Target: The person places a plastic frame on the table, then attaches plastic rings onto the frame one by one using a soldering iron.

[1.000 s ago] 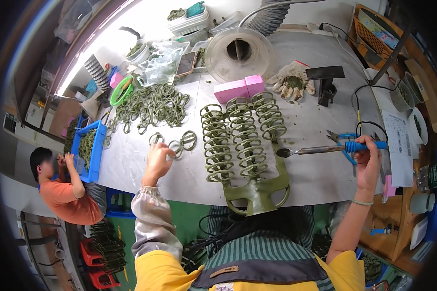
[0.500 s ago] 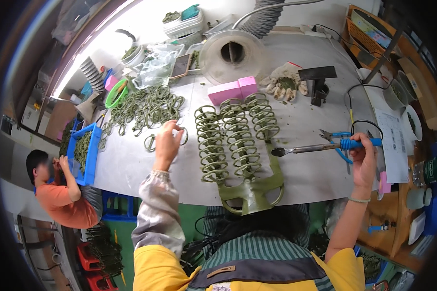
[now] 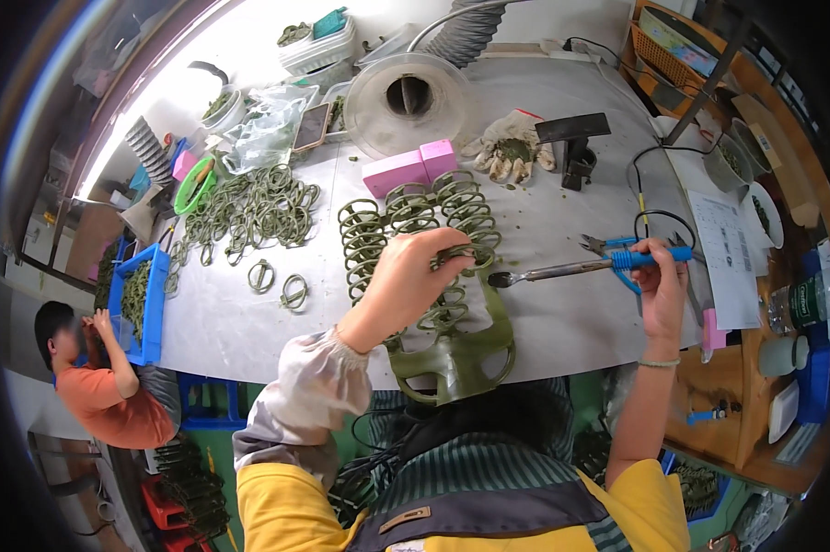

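A green frame (image 3: 447,359) lies in front of me, with several green rings stacked in three columns along its bars. My left hand (image 3: 410,276) reaches over the middle columns. Its thumb and forefinger pinch a green ring (image 3: 476,256) at the right column; the fingers partly cover it. Around its blue grip, my right hand (image 3: 662,290) is closed on a soldering iron (image 3: 571,270). The iron's flat, spoon-like metal tip points left, just right of the right column and apart from it. Loose rings lie left of the frame, one being a separate ring (image 3: 293,292).
Pink blocks (image 3: 397,173) sit behind the columns. A pile of green rings (image 3: 259,207) spreads at the left. Farther back are a clear funnel-shaped hood (image 3: 369,120) and a stained glove (image 3: 512,152). Pliers (image 3: 608,244) lie beyond the iron. A co-worker (image 3: 111,391) sits at far left.
My left hand has moved right from the loose rings to the right column, carrying a ring. The iron stays in my right hand, nearly in place. The whole view has shifted slightly.
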A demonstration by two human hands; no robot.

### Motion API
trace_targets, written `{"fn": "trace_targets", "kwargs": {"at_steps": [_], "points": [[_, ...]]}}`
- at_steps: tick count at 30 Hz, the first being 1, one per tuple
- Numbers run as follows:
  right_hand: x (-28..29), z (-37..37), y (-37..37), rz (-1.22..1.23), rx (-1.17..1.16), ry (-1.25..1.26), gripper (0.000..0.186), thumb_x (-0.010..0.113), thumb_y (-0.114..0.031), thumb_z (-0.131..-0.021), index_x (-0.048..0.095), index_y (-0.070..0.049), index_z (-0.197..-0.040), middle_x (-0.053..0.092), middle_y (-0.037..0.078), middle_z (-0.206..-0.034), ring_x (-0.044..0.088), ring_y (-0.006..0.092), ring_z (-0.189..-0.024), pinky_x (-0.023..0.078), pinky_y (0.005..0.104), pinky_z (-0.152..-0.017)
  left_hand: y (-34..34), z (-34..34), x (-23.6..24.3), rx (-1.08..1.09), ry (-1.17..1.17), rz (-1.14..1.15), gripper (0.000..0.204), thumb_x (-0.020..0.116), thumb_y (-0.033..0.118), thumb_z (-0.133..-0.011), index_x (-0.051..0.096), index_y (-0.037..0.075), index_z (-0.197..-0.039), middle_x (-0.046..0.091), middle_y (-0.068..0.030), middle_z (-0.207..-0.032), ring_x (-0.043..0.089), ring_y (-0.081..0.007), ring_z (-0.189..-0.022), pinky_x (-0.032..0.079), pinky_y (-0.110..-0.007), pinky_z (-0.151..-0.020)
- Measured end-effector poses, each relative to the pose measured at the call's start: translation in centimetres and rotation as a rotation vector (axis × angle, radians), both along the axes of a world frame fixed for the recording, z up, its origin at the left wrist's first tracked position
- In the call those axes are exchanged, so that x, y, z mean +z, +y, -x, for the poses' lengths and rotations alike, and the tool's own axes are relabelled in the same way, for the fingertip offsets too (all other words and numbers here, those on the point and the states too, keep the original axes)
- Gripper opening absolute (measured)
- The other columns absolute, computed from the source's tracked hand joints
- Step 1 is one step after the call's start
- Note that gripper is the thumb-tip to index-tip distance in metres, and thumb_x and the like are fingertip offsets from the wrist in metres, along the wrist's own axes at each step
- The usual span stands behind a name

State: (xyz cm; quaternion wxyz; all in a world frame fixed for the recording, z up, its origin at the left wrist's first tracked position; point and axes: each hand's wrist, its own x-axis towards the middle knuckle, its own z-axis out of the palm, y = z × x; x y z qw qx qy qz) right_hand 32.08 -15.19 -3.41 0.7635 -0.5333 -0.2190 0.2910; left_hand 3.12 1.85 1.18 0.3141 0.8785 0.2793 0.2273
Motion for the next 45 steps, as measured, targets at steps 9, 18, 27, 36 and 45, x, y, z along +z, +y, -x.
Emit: {"fn": "trace_targets", "kwargs": {"at_steps": [9,18,27,36,45], "points": [[-2.2,0.2,1.3,-0.008,0.040,0.119,0.021,0.064,-0.021,-0.089,0.067,-0.001,-0.086,0.066,0.005,-0.082,0.057,0.0100,-0.062,0.048,0.0225,-0.061,0.9,-2.7,-3.7,-0.040,-0.008,0.004,0.025,0.074,0.007,-0.080,0.058,-0.001,-0.097,0.066,-0.0120,-0.082,0.065,-0.0253,-0.071,0.053,-0.032,-0.069],[-3.0,0.9,2.4,-0.034,0.070,0.152,0.021,0.063,-0.020,-0.090,0.067,-0.001,-0.085,0.066,0.006,-0.082,0.057,0.0102,-0.061,0.048,0.0221,-0.060,1.3,-3.0,-4.2,-0.067,0.000,-0.015,0.026,0.075,0.006,-0.078,0.058,-0.002,-0.096,0.066,-0.0127,-0.082,0.065,-0.0259,-0.072,0.053,-0.032,-0.068],[-2.5,0.7,1.9,-0.042,0.025,0.101,0.018,0.064,-0.018,-0.089,0.067,0.000,-0.085,0.067,0.007,-0.082,0.057,0.0103,-0.062,0.048,0.0225,-0.059,1.6,-3.1,-4.3,-0.074,0.035,-0.022,0.025,0.075,0.007,-0.078,0.058,-0.002,-0.094,0.066,-0.0128,-0.082,0.065,-0.0264,-0.071,0.052,-0.032,-0.068],[-0.5,-1.0,-0.4,-0.015,-0.014,-0.003,0.017,0.064,-0.018,-0.089,0.068,-0.001,-0.088,0.068,0.006,-0.084,0.058,0.0082,-0.063,0.049,0.0203,-0.059,1.4,-2.3,-4.3,-0.096,0.030,-0.149,0.025,0.075,0.011,-0.079,0.062,-0.001,-0.097,0.068,-0.0150,-0.084,0.069,-0.0294,-0.081,0.053,-0.035,-0.072],[-0.2,-0.6,-0.7,-0.044,0.048,0.057,0.018,0.063,-0.021,-0.090,0.065,-0.004,-0.087,0.062,0.005,-0.088,0.053,0.0090,-0.067,0.044,0.0216,-0.059,9.3,17.2,-6.2,0.708,0.571,-0.400,0.036,0.069,0.038,-0.087,0.063,0.002,-0.087,0.064,-0.0117,-0.077,0.060,-0.0268,-0.070,0.051,-0.038,-0.069]]}}
